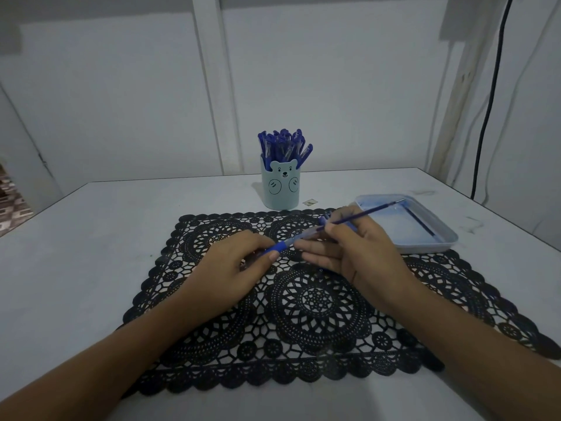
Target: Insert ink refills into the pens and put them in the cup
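Head view: the only view; it looks down on both hands over the table.
Left hand (pixel 239 262): fingers are closed on the blue rubber grip end of the transparent plastic pen barrel (pixel 293 240), pinching it between thumb and fingertips, low over the mat.
Pen barrel: it lies slanted between the two hands, the grip end in the left hand, the far end going under the right hand's fingers.
Right hand (pixel 353 247): thumb and forefinger are clamped on the thin dark blue ink refill (pixel 364 213); the other fingers are stretched toward the left hand.
Ink refill: its near end goes into the pen barrel at the right hand's fingertips; its long part points up and away behind that hand, over the tray.
Shallow light blue plastic tray (pixel 425 246): just beyond the right hand, with one more dark refill (pixel 420 221) inside.
Pale blue bear-face cup (pixel 280 186): well beyond both hands, upright, full of blue capped pens (pixel 283 145).
Black lace placemat (pixel 303 314): under both hands, on the white table (pixel 91 238).
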`<state>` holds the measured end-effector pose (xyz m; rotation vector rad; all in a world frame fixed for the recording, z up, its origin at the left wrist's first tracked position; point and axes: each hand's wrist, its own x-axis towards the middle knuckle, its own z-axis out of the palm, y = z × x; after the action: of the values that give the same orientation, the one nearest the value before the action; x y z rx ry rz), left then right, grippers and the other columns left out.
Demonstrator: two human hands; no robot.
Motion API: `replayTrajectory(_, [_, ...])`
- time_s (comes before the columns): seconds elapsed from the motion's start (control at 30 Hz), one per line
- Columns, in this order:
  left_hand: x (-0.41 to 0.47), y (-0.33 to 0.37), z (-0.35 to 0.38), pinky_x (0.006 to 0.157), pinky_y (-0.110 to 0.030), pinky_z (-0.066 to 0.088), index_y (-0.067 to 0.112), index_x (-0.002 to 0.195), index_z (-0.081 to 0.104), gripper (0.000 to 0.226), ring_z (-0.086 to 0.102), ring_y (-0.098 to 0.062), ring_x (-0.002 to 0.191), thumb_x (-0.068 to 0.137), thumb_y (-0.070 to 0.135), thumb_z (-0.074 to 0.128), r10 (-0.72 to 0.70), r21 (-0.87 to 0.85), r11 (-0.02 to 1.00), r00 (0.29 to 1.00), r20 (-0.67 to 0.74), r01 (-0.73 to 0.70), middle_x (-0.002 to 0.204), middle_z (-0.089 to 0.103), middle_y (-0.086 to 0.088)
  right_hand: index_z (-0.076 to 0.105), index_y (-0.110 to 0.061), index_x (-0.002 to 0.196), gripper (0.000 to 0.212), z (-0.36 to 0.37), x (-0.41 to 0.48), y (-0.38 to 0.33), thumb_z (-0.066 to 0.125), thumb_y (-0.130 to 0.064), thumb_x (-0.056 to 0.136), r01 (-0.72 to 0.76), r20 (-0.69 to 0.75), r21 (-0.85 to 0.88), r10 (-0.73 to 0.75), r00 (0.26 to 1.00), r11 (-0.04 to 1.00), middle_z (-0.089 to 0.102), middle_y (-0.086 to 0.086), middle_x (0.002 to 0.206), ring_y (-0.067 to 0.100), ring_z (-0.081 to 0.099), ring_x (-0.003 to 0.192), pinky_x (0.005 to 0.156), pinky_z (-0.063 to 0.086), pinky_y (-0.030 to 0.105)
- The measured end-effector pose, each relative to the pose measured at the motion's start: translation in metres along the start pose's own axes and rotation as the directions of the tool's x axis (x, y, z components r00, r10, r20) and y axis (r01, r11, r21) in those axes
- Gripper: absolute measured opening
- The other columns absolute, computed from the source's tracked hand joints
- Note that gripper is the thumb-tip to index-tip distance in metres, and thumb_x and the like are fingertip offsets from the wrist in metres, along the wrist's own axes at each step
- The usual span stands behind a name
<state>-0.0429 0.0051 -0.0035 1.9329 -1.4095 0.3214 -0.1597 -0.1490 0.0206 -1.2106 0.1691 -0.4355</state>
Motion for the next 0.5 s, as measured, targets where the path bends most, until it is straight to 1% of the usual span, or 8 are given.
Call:
replayTrajectory(0.07, [-0.0003, -0.0001, -0.0001, 0.064, -0.004, 0.035, 0.016, 0.098, 0.064, 0.034, 0.051, 0.000, 0.075, 0.086, 0.040, 0.045, 0.012, 0.001, 1.000, 1.000, 0.003, -0.012, 0.078, 0.057, 0.013, 0.042, -0.010, 0.086, 0.012, -0.0014, 0.0009, 0.0005, 0.038, -0.003, 0.095, -0.006, 0.012, -0.011, 0.006, 1.000, 1.000, 0.071, 0.009, 0.071, 0.025, 0.070, 0.078, 0.067, 0.058, 0.030])
replayTrajectory(0.23, [-0.0004, 0.0018, 0.0000, 0.066, -0.005, 0.036, 0.016, 0.098, 0.064, 0.032, 0.051, -0.003, 0.076, 0.086, 0.038, 0.044, 0.015, -0.029, 0.999, 1.000, -0.005, -0.015, 0.079, 0.057, 0.012, 0.043, -0.010, 0.086, 0.012, -0.0055, 0.0023, 0.0003, 0.039, -0.004, 0.095, -0.056, 0.049, 0.029, 0.054, 0.997, 0.998, 0.070, 0.014, 0.076, 0.029, 0.070, 0.080, 0.070, 0.058, 0.033])
replayTrajectory(0.33, [-0.0003, 0.0019, 0.0001, 0.065, -0.006, 0.037, 0.016, 0.098, 0.064, 0.032, 0.052, -0.003, 0.076, 0.086, 0.038, 0.044, 0.012, -0.041, 0.999, 1.000, -0.008, -0.013, 0.078, 0.058, 0.011, 0.044, -0.010, 0.086, 0.011, -0.0059, 0.0019, -0.0001, 0.040, -0.003, 0.094, -0.053, 0.071, 0.023, 0.052, 0.996, 0.998, 0.070, 0.014, 0.076, 0.028, 0.070, 0.078, 0.070, 0.058, 0.033])
replayTrajectory(0.4, [-0.0003, 0.0011, -0.0002, 0.066, -0.010, 0.040, 0.016, 0.100, 0.064, 0.032, 0.053, -0.002, 0.076, 0.087, 0.038, 0.045, 0.027, -0.030, 0.999, 1.000, 0.001, -0.027, 0.080, 0.058, 0.011, 0.046, -0.008, 0.085, 0.010, -0.0073, 0.0010, -0.0010, 0.043, -0.001, 0.092, -0.031, 0.085, -0.042, 0.035, 0.996, 0.999, 0.069, 0.014, 0.075, 0.027, 0.070, 0.074, 0.069, 0.058, 0.033])
replayTrajectory(0.5, [-0.0005, 0.0017, 0.0005, 0.066, -0.015, 0.041, 0.016, 0.101, 0.064, 0.031, 0.053, -0.003, 0.076, 0.088, 0.037, 0.045, 0.054, -0.015, 0.998, 0.998, 0.030, -0.054, 0.081, 0.059, 0.010, 0.056, -0.007, 0.083, 0.010, -0.0077, -0.0013, 0.0007, 0.053, 0.002, 0.085, 0.008, 0.150, -0.229, 0.028, 0.988, 0.973, 0.068, 0.010, 0.071, 0.020, 0.068, 0.067, 0.065, 0.058, 0.028])
